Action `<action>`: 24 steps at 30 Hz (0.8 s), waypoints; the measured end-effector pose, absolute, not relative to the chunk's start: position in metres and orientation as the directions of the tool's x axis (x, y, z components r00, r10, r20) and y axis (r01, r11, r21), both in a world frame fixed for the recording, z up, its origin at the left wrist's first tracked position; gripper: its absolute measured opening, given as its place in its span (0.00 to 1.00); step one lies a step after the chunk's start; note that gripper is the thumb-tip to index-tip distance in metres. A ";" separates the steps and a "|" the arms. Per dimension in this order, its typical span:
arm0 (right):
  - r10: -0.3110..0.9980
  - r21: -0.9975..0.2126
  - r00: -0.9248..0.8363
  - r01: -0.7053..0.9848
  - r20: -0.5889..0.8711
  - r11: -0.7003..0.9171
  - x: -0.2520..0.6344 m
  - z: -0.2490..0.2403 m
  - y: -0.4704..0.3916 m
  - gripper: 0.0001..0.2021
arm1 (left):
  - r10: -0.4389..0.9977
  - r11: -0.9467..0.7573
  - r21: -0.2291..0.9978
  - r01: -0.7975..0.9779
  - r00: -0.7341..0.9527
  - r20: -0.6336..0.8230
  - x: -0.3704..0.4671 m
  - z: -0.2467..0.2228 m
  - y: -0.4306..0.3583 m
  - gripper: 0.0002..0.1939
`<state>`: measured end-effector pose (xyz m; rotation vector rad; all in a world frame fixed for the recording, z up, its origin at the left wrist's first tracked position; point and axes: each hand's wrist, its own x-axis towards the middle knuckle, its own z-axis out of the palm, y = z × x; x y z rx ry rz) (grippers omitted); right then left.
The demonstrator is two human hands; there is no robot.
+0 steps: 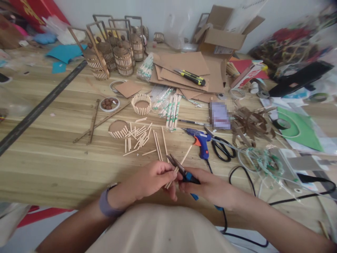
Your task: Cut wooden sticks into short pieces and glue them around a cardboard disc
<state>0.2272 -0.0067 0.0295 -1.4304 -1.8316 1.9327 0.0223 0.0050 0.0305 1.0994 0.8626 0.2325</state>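
Observation:
My left hand (158,177) pinches thin wooden sticks (172,176) near the table's front edge. In my right hand (210,184) are pliers or cutters with blue-and-black handles (191,176); their dark jaws lie across a stick (186,155). Whether the jaws are closed on it I cannot tell. Beyond my hands several long sticks (158,146) lie beside a scatter of short cut pieces (142,137). Two round cardboard bases edged with upright stick pieces stand behind: one partly fenced (119,130), one ringed all round (141,104).
A blue glue gun (202,140) and black-handled scissors (223,147) lie right of my hands, with a black cable (247,172). Finished stick lanterns (123,61) stand at the back left. Cardboard sheets (181,66) carry a utility knife (191,77). A bowl (110,104) holds brown beads.

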 end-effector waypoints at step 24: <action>0.905 -0.643 -0.274 0.766 -0.325 0.001 0.233 0.033 -0.013 0.11 | 0.853 0.044 0.812 0.582 0.401 -0.334 -0.005 0.029 0.015 0.16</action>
